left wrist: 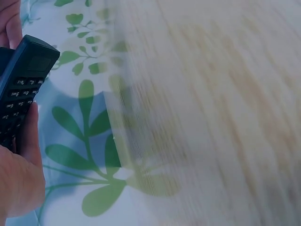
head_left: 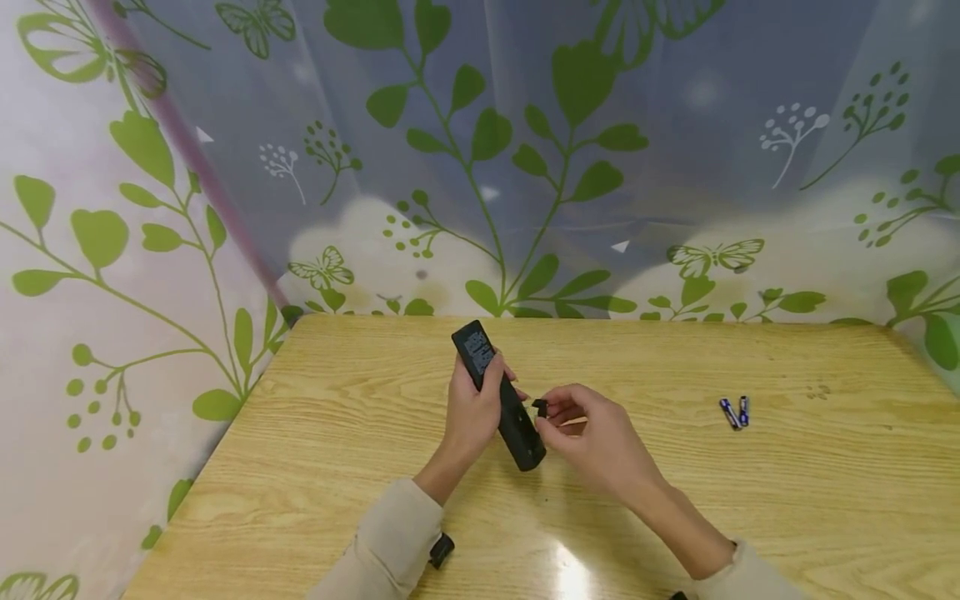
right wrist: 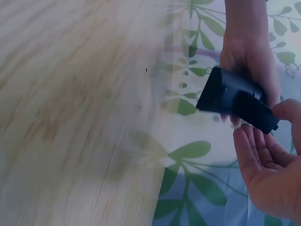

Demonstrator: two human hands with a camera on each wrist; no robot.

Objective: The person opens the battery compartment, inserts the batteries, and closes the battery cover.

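My left hand [head_left: 472,408] grips a long black remote control [head_left: 517,425], its labelled back turned up towards me and tilted. Number keys on the front of the remote [left wrist: 21,94] show in the left wrist view. With thumb and fingertips my right hand [head_left: 600,429] pinches a small black battery cover [right wrist: 256,110] close beside the remote's lower end. Whether the cover touches the remote I cannot tell. Recesses in the back near that end are visible in the head view. Two blue batteries [head_left: 735,412] lie to the right of my right hand, on the table.
The wood-grain table [head_left: 337,400] meets a hanging cloth [head_left: 645,183] printed with green leaves and butterflies at the back and left. A small black piece [head_left: 442,550] shows at the left sleeve [head_left: 401,525]. Light glares on the table's near part.
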